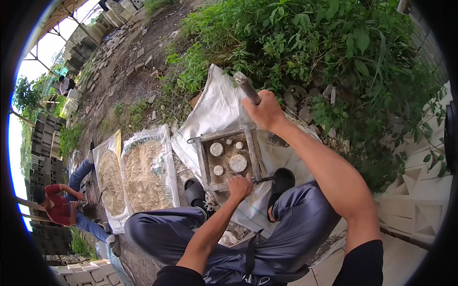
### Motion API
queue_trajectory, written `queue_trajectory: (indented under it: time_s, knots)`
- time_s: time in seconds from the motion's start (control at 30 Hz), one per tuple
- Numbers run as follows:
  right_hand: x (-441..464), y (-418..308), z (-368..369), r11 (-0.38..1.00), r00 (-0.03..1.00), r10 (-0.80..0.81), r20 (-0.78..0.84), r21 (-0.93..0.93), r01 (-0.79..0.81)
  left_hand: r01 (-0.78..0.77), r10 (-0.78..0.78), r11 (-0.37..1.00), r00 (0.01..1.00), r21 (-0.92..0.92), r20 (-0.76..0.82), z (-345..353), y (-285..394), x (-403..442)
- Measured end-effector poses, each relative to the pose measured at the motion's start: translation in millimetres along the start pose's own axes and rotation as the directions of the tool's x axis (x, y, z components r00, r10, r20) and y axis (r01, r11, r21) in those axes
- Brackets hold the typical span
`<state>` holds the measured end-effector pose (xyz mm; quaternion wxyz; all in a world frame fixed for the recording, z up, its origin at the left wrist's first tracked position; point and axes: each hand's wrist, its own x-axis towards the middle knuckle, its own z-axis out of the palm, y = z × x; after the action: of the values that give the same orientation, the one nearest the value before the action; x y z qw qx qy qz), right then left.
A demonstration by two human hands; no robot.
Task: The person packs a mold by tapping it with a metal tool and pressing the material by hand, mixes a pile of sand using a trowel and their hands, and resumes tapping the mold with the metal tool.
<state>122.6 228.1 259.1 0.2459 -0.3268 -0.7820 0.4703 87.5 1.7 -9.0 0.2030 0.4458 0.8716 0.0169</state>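
Note:
A square wooden mold frame (205, 164) sits on a white woven sack between my feet. Packed sandy material (228, 155) fills it, with several round pale discs of different sizes, the largest disc (238, 163) near the right. My left hand (240, 187) lies over the frame's near side, fingers somewhat apart and reaching onto the sandy fill; its palm side is hidden. Raised above the far right of the frame, my right hand (265, 110) is closed around a thick metal rod (245, 86), whose worn end points up and away. A dark handle (264, 179) juts from the frame's near right corner.
Two sacks of sandy powder, one a printed sack (145, 169), lie to the left. Beyond them sits a person in a red shirt (58, 205). Leafy plants (305, 43) crowd the far side. Patterned pale blocks (420, 209) stand at right; grey blocks (45, 138) are stacked far left.

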Motion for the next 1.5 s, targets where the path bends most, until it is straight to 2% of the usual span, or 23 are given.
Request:
queue_trajectory:
  time_s: [0.2, 0.27, 0.33, 0.37, 0.4, 0.43, 0.47, 0.53, 0.57, 0.6, 0.7, 0.73, 0.8, 0.93, 1.03, 1.1, 1.17, 1.23, 1.27, 1.33, 1.37, 1.47, 1.5]
  knots:
    - [3, 9, 2, 0.998, 0.999, -0.036, -0.012, -0.057, 0.035, -0.014, 0.035, 0.985, 0.993, -0.173, 0.116, -20, 26, -7]
    - [2, 9, 0, 0.998, 1.000, -0.025, -0.009, -0.053, 0.024, -0.146, 0.092, 0.931, 0.981, -0.335, -0.172, -9, 16, -13]
    - [0, 11, -2, 0.999, 1.000, -0.011, -0.003, -0.033, 0.011, -0.144, 0.117, 0.926, 0.989, -0.348, -0.095, -24, 7, -11]
    - [0, 10, -2, 1.000, 1.000, -0.002, 0.011, -0.030, 0.003, -0.417, 0.379, 0.892, 0.901, -0.176, -0.212, -30, -2, -12]
    - [1, 9, -3, 1.000, 1.000, 0.002, 0.024, -0.028, -0.001, -0.641, 0.621, 0.767, 0.733, 0.024, -0.276, -37, -10, -9]
    - [1, 9, -2, 1.000, 1.000, 0.001, 0.023, -0.028, 0.000, -0.627, 0.617, 0.764, 0.779, 0.156, 0.110, -45, -15, -2]
    - [1, 10, -1, 0.999, 1.000, 0.006, 0.001, -0.040, -0.006, -0.628, 0.618, 0.763, 0.778, 0.155, 0.109, -52, -18, 6]
    - [1, 10, -2, 0.999, 1.000, 0.012, -0.024, -0.053, -0.013, -0.800, 0.748, 0.567, 0.600, 0.196, 0.283, -63, -27, 25]
    - [0, 9, -3, 0.998, 1.000, -0.005, -0.011, -0.055, 0.004, -0.859, 0.832, 0.422, 0.494, 0.290, 0.254, -59, -32, 38]
    - [1, 8, -1, 0.998, 1.000, -0.026, 0.005, -0.055, 0.026, -0.855, 0.828, 0.428, 0.501, 0.292, 0.253, -54, -36, 49]
    - [3, 9, 2, 0.998, 1.000, -0.009, 0.012, -0.065, 0.009, -0.951, 0.938, 0.143, 0.219, 0.275, 0.269, -56, -32, 73]
    - [4, 9, 2, 0.998, 1.000, -0.011, 0.012, -0.066, 0.012, -0.950, 0.938, 0.144, 0.221, 0.278, 0.268, -63, -23, 76]
    - [3, 11, 5, 0.997, 0.999, -0.031, 0.022, -0.063, 0.033, -0.919, 0.810, 0.000, 0.231, 0.394, 0.539, -70, -10, 82]
    - [2, 15, 14, 0.995, 0.996, -0.094, -0.010, -0.014, 0.094, -0.869, 0.793, -0.132, 0.196, 0.476, 0.577, -82, 2, 99]
    - [-1, 16, 14, 0.998, 0.998, -0.063, -0.029, -0.001, 0.063, -0.866, 0.837, 0.226, 0.406, 0.446, 0.366, -99, -13, 124]
    - [-1, 14, 12, 0.997, 0.997, -0.076, 0.004, 0.015, 0.076, -0.932, 0.897, 0.233, 0.316, 0.279, 0.309, -102, -22, 140]
    - [2, 17, 11, 0.996, 0.996, -0.085, -0.007, 0.008, 0.085, -0.944, 0.894, 0.210, 0.291, 0.257, 0.340, -101, -22, 143]
    - [1, 20, 13, 0.996, 0.996, -0.083, -0.016, 0.014, 0.083, -0.847, 0.836, 0.376, 0.485, 0.375, 0.256, -106, -29, 139]
    - [2, 21, 13, 0.997, 0.997, -0.080, -0.018, 0.021, 0.081, -0.848, 0.835, 0.380, 0.487, 0.370, 0.258, -107, -34, 131]
    - [4, 22, 13, 0.997, 0.997, -0.079, -0.018, 0.025, 0.080, -0.835, 0.868, 0.496, 0.472, 0.237, -0.155, -104, -43, 104]
    - [4, 23, 13, 0.997, 0.997, -0.079, -0.016, 0.003, 0.079, -0.872, 0.875, 0.476, 0.455, 0.113, -0.166, -100, -43, 84]
    - [6, 19, 17, 0.998, 0.999, -0.047, 0.019, -0.030, 0.048, -0.937, 0.936, 0.339, 0.345, 0.086, 0.067, -60, -60, 34]
    - [5, 18, 16, 0.999, 0.999, -0.001, 0.041, -0.041, 0.003, -0.915, 0.915, 0.402, 0.403, 0.024, 0.030, -48, -62, 19]
